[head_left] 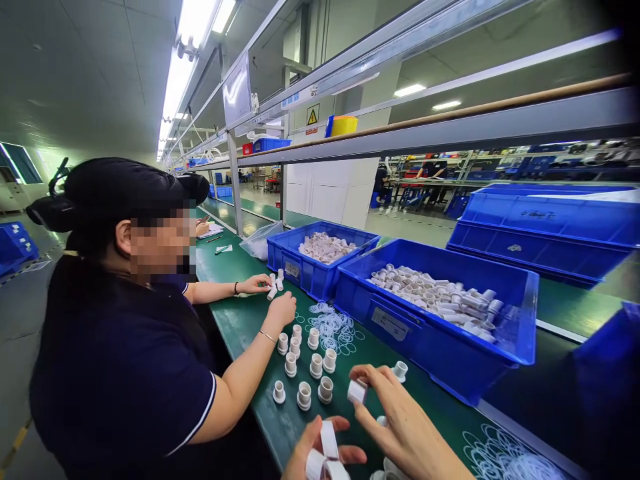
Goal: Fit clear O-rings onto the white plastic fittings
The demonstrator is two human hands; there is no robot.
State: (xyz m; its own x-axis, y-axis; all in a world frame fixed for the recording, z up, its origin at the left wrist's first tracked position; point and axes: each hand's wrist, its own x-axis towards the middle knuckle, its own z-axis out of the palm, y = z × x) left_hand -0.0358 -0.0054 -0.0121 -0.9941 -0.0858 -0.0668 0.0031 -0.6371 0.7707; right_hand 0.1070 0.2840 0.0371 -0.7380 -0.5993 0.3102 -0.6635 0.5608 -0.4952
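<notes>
left hand (320, 450) at bottom edge pinching white fittings (326, 457) between thumb and fingers, right hand (400, 423) pinching one white fitting (357, 391) over green bench (250, 327), upright fittings (305, 367) just beyond, blue bin (440, 340) of parts behind, co-worker's hands (280, 307) further along the bench

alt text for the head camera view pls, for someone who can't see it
The wearer's right hand pinches a small white plastic sleeve and the left hand holds more white sleeves over a green workbench. A co-worker seated alongside handles similar white fittings standing in rows, beside blue bins of parts and loose white rings.
</notes>
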